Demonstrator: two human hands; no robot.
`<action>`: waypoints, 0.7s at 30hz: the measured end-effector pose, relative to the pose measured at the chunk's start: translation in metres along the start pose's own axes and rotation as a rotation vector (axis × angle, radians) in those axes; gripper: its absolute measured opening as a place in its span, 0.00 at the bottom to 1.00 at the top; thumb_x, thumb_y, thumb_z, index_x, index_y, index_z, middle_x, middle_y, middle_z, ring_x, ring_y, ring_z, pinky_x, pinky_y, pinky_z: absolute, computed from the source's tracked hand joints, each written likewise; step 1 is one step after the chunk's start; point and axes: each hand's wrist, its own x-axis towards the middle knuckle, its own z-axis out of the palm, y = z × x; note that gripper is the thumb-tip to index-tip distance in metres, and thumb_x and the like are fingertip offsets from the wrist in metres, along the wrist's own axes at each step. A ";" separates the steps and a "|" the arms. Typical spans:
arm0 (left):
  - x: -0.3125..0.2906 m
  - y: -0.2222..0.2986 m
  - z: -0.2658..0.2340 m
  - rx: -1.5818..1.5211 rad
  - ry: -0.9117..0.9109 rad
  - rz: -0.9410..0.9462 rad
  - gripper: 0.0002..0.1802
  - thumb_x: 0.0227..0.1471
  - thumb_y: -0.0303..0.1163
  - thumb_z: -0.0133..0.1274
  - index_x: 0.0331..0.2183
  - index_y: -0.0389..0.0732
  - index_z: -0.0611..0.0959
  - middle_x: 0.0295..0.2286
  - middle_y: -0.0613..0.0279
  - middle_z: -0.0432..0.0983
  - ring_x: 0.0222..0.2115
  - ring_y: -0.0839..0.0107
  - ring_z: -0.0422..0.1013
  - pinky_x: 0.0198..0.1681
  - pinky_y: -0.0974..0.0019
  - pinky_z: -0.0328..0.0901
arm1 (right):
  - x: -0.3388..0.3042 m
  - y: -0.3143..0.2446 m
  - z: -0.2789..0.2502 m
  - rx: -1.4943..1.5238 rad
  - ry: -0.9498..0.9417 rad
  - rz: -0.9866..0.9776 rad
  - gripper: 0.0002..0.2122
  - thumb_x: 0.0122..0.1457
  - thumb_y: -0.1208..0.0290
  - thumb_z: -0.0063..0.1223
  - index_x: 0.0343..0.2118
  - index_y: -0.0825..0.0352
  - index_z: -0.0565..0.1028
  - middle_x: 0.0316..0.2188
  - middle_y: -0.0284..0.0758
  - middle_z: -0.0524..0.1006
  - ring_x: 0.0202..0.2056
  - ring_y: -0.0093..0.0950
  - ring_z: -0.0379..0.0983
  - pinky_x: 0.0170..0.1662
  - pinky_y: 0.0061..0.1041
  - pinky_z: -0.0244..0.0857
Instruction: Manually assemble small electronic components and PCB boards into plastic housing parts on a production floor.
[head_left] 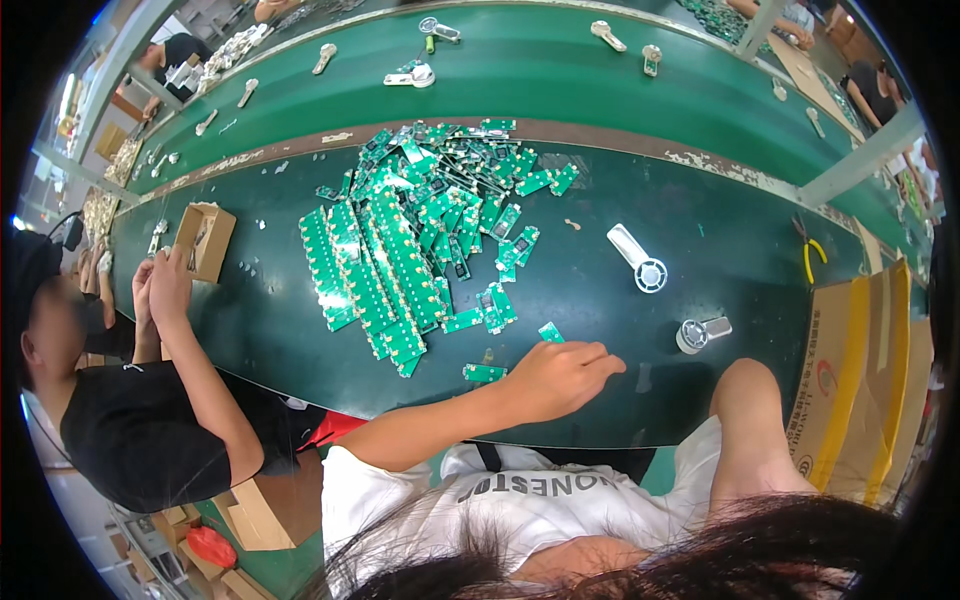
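Observation:
My left hand [560, 378] reaches in from the lower left and rests on the dark green table [720, 240], fingers drawn together and pointing right, with nothing visible in them. A small green circuit board [551, 332] lies just beyond the knuckles, and another [484, 373] lies near the wrist. A big heap of green circuit boards and board strips [410, 240] covers the table's middle. Only a bent bare limb [745, 420] shows at the lower right; my right hand is out of view.
Two white fan parts [640, 262] [700, 333] lie to the right of the heap. A cardboard carton [860, 380] stands at the right edge, with yellow-handled pliers [810, 255] nearby. A seated person in black [150, 420] works at the left beside a small box [205, 240]. A green conveyor [560, 70] runs behind.

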 end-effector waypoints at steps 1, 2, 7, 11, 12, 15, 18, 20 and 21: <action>0.000 0.001 0.000 0.003 -0.005 0.001 0.11 0.42 0.21 0.54 0.33 0.40 0.79 0.24 0.64 0.72 0.23 0.65 0.72 0.23 0.63 0.69 | 0.002 0.001 0.004 0.004 0.048 0.029 0.02 0.52 0.89 0.40 0.27 0.76 0.64 0.32 0.37 0.57 0.39 0.30 0.55 0.40 0.28 0.60; 0.000 0.002 0.000 0.001 -0.005 0.003 0.11 0.42 0.21 0.54 0.33 0.40 0.79 0.24 0.64 0.72 0.23 0.65 0.72 0.23 0.63 0.69 | 0.004 0.001 0.006 0.009 0.097 0.058 0.02 0.52 0.89 0.40 0.26 0.76 0.64 0.31 0.37 0.57 0.38 0.30 0.55 0.39 0.28 0.59; 0.001 0.002 0.003 -0.034 0.008 0.005 0.09 0.42 0.23 0.53 0.31 0.40 0.78 0.22 0.62 0.69 0.24 0.64 0.72 0.23 0.61 0.68 | -0.001 -0.009 -0.001 -0.050 -0.046 0.016 0.03 0.52 0.89 0.41 0.27 0.76 0.64 0.31 0.37 0.57 0.38 0.31 0.55 0.38 0.28 0.59; -0.005 -0.001 0.002 -0.010 0.017 -0.014 0.08 0.43 0.23 0.53 0.31 0.40 0.78 0.22 0.62 0.68 0.24 0.64 0.72 0.23 0.61 0.67 | -0.013 -0.003 0.007 0.070 0.022 0.059 0.04 0.52 0.90 0.41 0.27 0.75 0.63 0.31 0.36 0.57 0.37 0.30 0.55 0.37 0.28 0.58; -0.003 0.000 0.003 -0.017 0.010 -0.007 0.08 0.43 0.24 0.53 0.31 0.41 0.78 0.22 0.62 0.68 0.24 0.64 0.72 0.23 0.61 0.67 | -0.010 0.001 0.010 0.068 0.016 0.056 0.04 0.52 0.90 0.41 0.27 0.75 0.63 0.31 0.36 0.57 0.37 0.30 0.55 0.37 0.28 0.58; 0.001 0.003 0.002 -0.018 -0.004 0.003 0.08 0.43 0.24 0.54 0.31 0.41 0.78 0.22 0.63 0.68 0.24 0.64 0.72 0.23 0.61 0.67 | -0.002 0.006 0.013 0.128 0.131 0.078 0.04 0.51 0.90 0.40 0.28 0.76 0.63 0.32 0.37 0.57 0.38 0.31 0.55 0.37 0.28 0.59; 0.000 0.002 0.001 -0.005 -0.001 0.009 0.08 0.43 0.25 0.53 0.31 0.41 0.78 0.22 0.63 0.68 0.24 0.65 0.72 0.23 0.61 0.67 | -0.002 0.000 0.006 0.052 0.001 0.089 0.04 0.51 0.90 0.40 0.30 0.77 0.63 0.33 0.37 0.57 0.40 0.32 0.56 0.40 0.29 0.60; -0.002 0.001 0.001 0.007 0.009 0.010 0.08 0.43 0.25 0.54 0.31 0.41 0.78 0.22 0.63 0.68 0.24 0.65 0.72 0.23 0.61 0.67 | -0.007 0.001 0.008 0.037 0.037 0.075 0.04 0.51 0.90 0.40 0.31 0.77 0.63 0.33 0.37 0.57 0.40 0.33 0.56 0.40 0.30 0.60; -0.003 0.003 0.001 0.011 0.000 -0.005 0.08 0.43 0.25 0.53 0.31 0.41 0.78 0.22 0.63 0.68 0.24 0.65 0.72 0.23 0.61 0.67 | -0.010 0.003 0.009 0.032 0.057 0.068 0.04 0.52 0.89 0.40 0.31 0.78 0.63 0.34 0.38 0.57 0.41 0.33 0.56 0.41 0.30 0.60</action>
